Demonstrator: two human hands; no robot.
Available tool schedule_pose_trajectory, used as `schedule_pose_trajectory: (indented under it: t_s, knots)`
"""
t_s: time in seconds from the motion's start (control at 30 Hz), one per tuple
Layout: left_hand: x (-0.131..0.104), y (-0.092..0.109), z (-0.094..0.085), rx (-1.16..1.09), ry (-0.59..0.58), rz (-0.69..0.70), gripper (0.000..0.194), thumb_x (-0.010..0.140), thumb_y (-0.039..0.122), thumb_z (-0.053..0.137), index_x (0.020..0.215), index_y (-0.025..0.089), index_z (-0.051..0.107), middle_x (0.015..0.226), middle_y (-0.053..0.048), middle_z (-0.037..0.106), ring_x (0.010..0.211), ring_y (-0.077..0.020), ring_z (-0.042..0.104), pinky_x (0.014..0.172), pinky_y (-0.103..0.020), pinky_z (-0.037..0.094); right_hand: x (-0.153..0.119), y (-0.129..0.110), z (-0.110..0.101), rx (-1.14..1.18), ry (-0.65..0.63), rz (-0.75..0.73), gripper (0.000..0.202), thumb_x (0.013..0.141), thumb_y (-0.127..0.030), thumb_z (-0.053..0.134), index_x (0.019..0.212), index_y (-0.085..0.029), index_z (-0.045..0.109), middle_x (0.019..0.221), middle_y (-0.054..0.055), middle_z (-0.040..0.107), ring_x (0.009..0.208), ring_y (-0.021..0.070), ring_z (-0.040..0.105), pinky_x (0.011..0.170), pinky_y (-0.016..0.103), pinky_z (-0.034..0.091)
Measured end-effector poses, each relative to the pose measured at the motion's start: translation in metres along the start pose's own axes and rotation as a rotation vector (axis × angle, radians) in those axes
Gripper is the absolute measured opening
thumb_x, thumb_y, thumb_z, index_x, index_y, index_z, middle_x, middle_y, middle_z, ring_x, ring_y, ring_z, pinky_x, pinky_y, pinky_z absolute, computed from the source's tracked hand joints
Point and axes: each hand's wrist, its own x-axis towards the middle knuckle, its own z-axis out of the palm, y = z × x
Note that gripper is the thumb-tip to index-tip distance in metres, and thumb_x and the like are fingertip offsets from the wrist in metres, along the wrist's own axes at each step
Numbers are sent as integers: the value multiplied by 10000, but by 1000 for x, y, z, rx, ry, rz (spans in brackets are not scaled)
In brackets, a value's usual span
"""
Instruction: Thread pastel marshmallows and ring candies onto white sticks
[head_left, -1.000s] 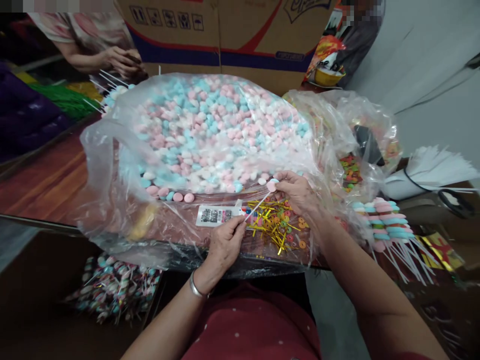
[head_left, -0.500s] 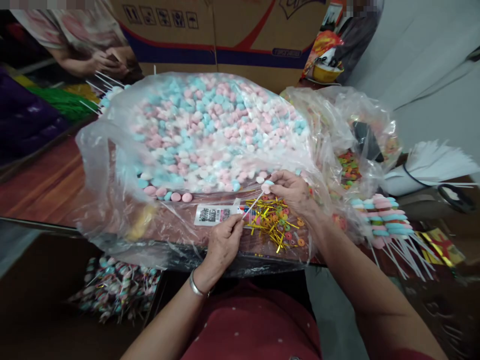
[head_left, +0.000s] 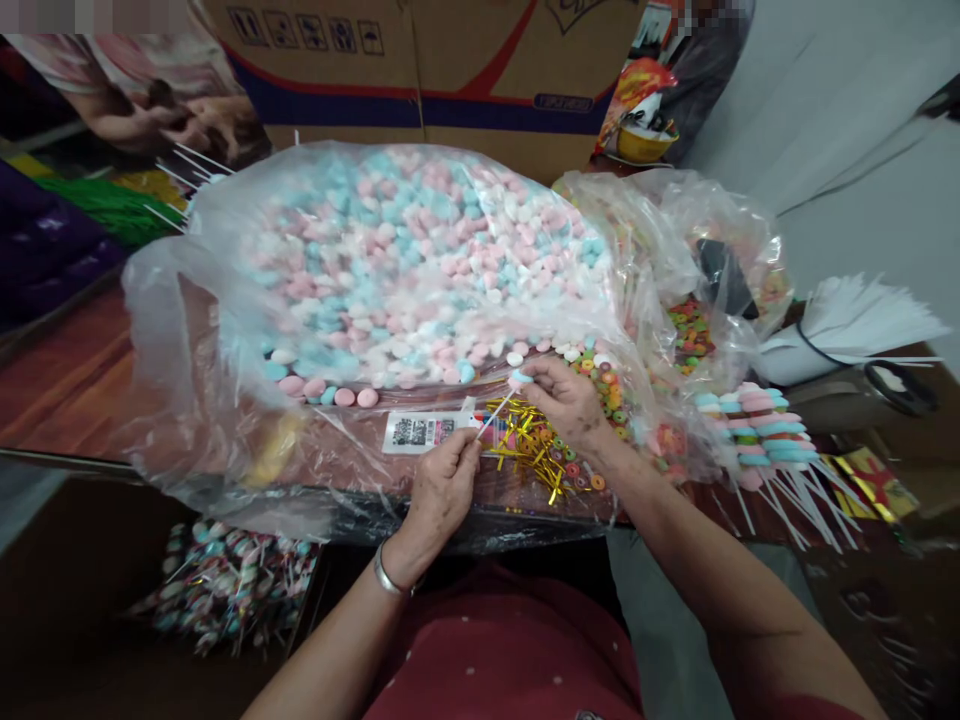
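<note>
**Marshmallows (head_left: pixel 519 379) on a white stick (head_left: pixel 496 412), pinched at both ends**

So my left hand (head_left: pixel 442 485) is clamped on the stick's lower end, and my right hand (head_left: pixel 566 405) pinches the pink and blue marshmallows up top. Stick's slanting over gold twist ties (head_left: pixel 553 472) on the surface (head_left: pixel 67 400), big plastic bag (head_left: pixel 154 290) just beyond.

The stick (head_left: pixel 495 411) between the left fingers (head_left: pixel 465 449) and right fingers (head_left: pixel 541 384) looks smooth; the candy (head_left: pixel 517 382) at the right fingertips is matt. Nearer than those fingertips, the ties (head_left: pixel 534 432) gleam like foil. Beyond both hands' fingers spreads a bag (head_left: pixel 154 280) of glossy, wrinkled clear plastic, then a box (head_left: pixel 480 60) of printed cardboard. Left of them, the table (head_left: pixel 67 370) shows smooth wood grain.
</note>
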Motion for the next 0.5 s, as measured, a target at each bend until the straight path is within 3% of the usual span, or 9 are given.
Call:
schedule_pose_trajectory:
  t_s: [0.13, 0.33, 0.5]
  knots:
    - [0, 0, 0, -20, -29, -27, 246, 887, 324, 482, 921, 197, 690, 578, 34, 548, 553, -127, 513, 559, -222, 391, -6, -7, 8, -107, 50, 10, 199, 852, -389, 562, 966, -233, 612, 768, -13, 615, 706, 138, 583, 690, 266, 476]
    - [-2, -2, 1, -17, 10, -16, 265, 864, 338, 480, 926, 195, 694, 607, 17, 572, 572, -140, 517, 591, -240, 422, -11, -13, 13, -328, 48, -134, 242, 906, -338, 458, 1005, -217, 643, 931, 38, 696, 786, 150, 633, 758, 263, 488]
    - [-1, -2, 0, -68, 19, -40, 259, 849, 349, 485, 905, 177, 671, 602, 25, 550, 555, -129, 497, 558, -227, 411, -22, -11, 32, -429, -63, -221, 290, 930, -300, 415, 1056, -192, 653, 961, 82, 723, 852, 179, 670, 802, 278, 503]
